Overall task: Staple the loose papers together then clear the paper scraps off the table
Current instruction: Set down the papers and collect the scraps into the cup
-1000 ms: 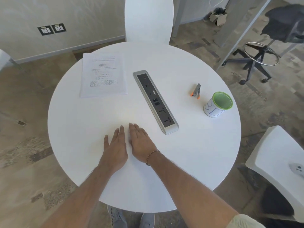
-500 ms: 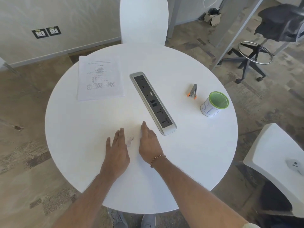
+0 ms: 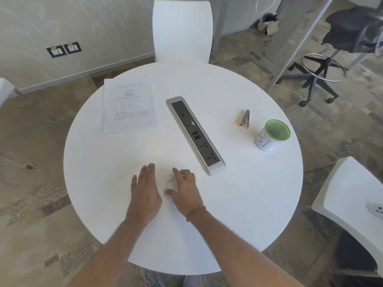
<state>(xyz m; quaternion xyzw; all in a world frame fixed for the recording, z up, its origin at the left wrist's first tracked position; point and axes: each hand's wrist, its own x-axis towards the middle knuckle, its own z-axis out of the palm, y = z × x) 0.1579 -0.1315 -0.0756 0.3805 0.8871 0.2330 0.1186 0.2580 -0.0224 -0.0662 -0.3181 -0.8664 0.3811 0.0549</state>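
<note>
Head view: we look down on a round white table point(image 3: 259, 199), and we place everything from the long power strip point(image 3: 195, 134) set into its middle. Our left hand point(image 3: 146, 191) lies flat near the strip's near end, fingers straight and close together. Our right hand point(image 3: 184, 188) lies just beside it, nearer the strip, thumb stretched toward the left hand and fingers bent a little; it grips nothing that we can see. Between the two hands sits a small heap of paper scraps point(image 3: 168, 180), touching or almost touching the right thumb and forefinger, so we judge the right hand is the nearer one to gather it. The papers point(image 3: 130, 105) lie in a neat stack left of the strip's far end, long side running away from us. The stapler point(image 3: 245, 119) and a green-rimmed cup point(image 3: 269, 139) stand right of the strip. Compared with a second ago, our hands have drawn apart, uncovering the scraps, and the right fingers have begun to bend.
</note>
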